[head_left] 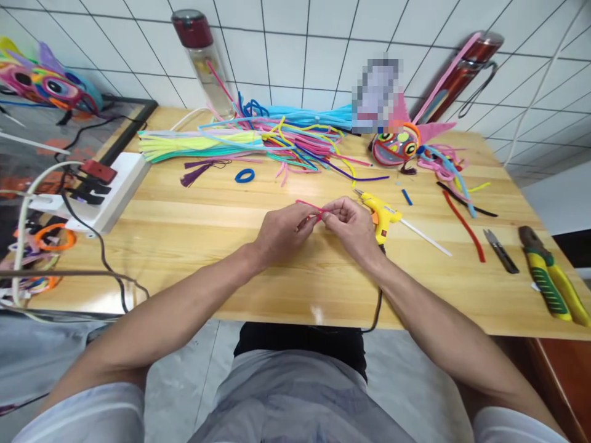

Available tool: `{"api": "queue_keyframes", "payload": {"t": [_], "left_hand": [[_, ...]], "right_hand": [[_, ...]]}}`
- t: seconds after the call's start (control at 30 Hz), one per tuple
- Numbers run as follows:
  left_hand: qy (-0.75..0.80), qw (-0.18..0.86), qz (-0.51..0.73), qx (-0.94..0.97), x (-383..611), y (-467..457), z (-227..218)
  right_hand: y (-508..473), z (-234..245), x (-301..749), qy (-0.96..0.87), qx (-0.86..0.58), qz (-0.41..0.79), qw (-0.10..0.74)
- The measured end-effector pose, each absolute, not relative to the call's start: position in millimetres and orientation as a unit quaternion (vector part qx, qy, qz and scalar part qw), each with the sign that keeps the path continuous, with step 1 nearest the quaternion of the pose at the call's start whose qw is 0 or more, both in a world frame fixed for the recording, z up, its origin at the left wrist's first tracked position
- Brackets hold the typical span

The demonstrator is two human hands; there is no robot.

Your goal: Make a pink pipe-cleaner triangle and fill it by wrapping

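A thin red-pink pipe cleaner (308,204) is pinched between my two hands above the middle of the table. My left hand (285,229) closes its fingertips on one part of it. My right hand (349,225) grips it close by, thumb against forefinger. Part of the pipe cleaner is hidden by the fingers. Just right of my right hand lies a yellow glue gun (381,215) with a white glue stick (427,237) in its back. Beyond my hands rests a blue pipe-cleaner ring (244,176).
A bundle of coloured pipe cleaners (203,145) lies along the back, near a bottle (203,67) and a flask (466,74). A decorated fish-like figure (395,146) stands there too. Pliers (547,274) and snips (501,251) lie at right. A power strip (113,194) with cables sits left.
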State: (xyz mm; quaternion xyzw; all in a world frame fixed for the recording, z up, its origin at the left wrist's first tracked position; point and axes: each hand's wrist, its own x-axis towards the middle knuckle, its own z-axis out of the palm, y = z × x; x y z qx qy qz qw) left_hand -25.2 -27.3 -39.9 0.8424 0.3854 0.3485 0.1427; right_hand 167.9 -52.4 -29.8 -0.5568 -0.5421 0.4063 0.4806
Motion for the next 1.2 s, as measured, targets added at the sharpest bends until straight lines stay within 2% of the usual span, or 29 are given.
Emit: {"api": "queue_keyframes", "payload": {"t": [0.23, 0.57, 0.87, 0.97, 1.1, 1.2], "left_hand": [[0.351, 0.159, 0.371, 0.845, -25.7, -27.3, -39.7], [0.388, 0.180, 0.382, 0.819, -26.4, -30.0, -38.0], [0.314, 0.143, 0.457, 0.820, -24.5, -27.2, -40.7], [0.347, 0.211, 0.489, 0.772, -26.6, -28.4, -31.7], [0.405, 0.383, 0.485, 0.674, -29.3, -26.8, -21.5], [0.378, 0.523, 0.443, 0.623, -29.0, -22.8, -19.7]], "right_hand": [[-54.5, -30.3, 167.0, -0.522, -0.550, 0.423, 0.496], [-57.0, -23.2, 164.4, -0.534, -0.548, 0.389, 0.513], [-55.0, -25.4, 167.1, -0.519, -0.529, 0.420, 0.524], [-52.9, -22.5, 168.0, -0.484, -0.526, 0.438, 0.546], [-50.5, -20.2, 168.3, -0.432, -0.513, 0.463, 0.580], [-50.2, -19.4, 167.6, -0.411, -0.501, 0.483, 0.589]]}}
